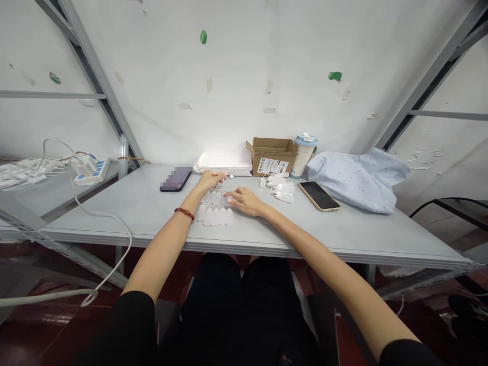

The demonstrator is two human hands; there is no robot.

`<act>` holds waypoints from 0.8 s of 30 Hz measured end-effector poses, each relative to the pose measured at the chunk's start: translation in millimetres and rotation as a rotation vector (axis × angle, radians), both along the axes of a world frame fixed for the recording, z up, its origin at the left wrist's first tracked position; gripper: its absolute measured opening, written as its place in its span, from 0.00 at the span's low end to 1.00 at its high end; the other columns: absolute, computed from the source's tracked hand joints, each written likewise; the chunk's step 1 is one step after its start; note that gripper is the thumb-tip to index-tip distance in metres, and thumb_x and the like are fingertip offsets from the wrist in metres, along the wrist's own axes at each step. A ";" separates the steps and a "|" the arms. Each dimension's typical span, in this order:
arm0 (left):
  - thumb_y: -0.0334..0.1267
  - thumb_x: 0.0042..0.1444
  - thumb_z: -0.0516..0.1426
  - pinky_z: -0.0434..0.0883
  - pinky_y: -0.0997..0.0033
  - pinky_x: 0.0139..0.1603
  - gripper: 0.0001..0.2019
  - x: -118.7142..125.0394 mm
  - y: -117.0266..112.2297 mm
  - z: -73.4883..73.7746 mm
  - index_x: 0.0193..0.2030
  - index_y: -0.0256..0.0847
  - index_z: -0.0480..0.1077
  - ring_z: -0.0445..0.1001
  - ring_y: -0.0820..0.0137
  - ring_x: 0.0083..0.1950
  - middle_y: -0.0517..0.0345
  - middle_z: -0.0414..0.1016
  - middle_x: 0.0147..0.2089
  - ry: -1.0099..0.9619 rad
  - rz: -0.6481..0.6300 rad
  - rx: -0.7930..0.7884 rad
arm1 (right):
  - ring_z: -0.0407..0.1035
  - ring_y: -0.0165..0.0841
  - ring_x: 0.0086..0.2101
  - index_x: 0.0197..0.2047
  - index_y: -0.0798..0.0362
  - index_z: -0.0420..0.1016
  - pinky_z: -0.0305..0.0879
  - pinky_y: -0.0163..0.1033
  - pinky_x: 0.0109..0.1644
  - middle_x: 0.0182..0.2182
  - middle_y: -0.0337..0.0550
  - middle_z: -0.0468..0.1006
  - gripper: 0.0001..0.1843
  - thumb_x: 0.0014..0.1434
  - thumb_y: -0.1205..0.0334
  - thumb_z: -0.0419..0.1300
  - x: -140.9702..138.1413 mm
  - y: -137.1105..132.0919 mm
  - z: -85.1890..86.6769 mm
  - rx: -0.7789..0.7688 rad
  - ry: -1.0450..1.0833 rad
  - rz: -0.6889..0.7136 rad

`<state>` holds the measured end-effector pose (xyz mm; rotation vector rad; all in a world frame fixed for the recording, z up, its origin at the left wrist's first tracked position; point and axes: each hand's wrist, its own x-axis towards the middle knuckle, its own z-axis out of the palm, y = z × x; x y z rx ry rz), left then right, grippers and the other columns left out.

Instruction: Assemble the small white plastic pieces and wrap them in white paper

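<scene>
- Work surface: grey flat tabletop (343,234) set between grey metal frame posts.
- Main pieces: translucent white, flat, round-ended pieces (218,217) lie in rows on the tabletop, directly in front of the person, below and between the hands.
- Left hand (210,181): positioned at the far edge of the rows; fingers drawn together and pointing right. A small white piece (231,176) shows just beyond the fingertips; whether it is gripped cannot be told.
- Right hand (246,202): partly open, palm down, fingers reaching left over the right end of the rows, a gap between index finger and thumb. Contact pressure cannot be told.
- Right of the right hand: a loose cluster of white pieces with thin leads (282,190).
- Rear, left to right: dark-screened phone (176,180), white flat stack (224,163), open brown cardboard box (272,152) with a white label, and white cup with blue lid (304,156).
- Far right: gold-edged smartphone (319,196) beside crumpled light-blue dotted fabric (356,180).
- Left wrist: reddish-brown bead bracelet (185,213).
</scene>
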<state>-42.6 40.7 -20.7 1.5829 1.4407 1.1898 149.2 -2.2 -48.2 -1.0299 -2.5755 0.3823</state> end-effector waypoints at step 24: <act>0.50 0.38 0.70 0.62 0.75 0.23 0.21 13.1 -10.7 3.4 0.22 0.35 0.69 0.62 0.78 0.21 0.61 0.67 0.19 -0.118 -0.173 -0.113 | 0.64 0.33 0.34 0.50 0.53 0.76 0.57 0.36 0.44 0.32 0.44 0.68 0.17 0.68 0.56 0.51 24.7 4.8 0.6 0.111 -0.031 -0.123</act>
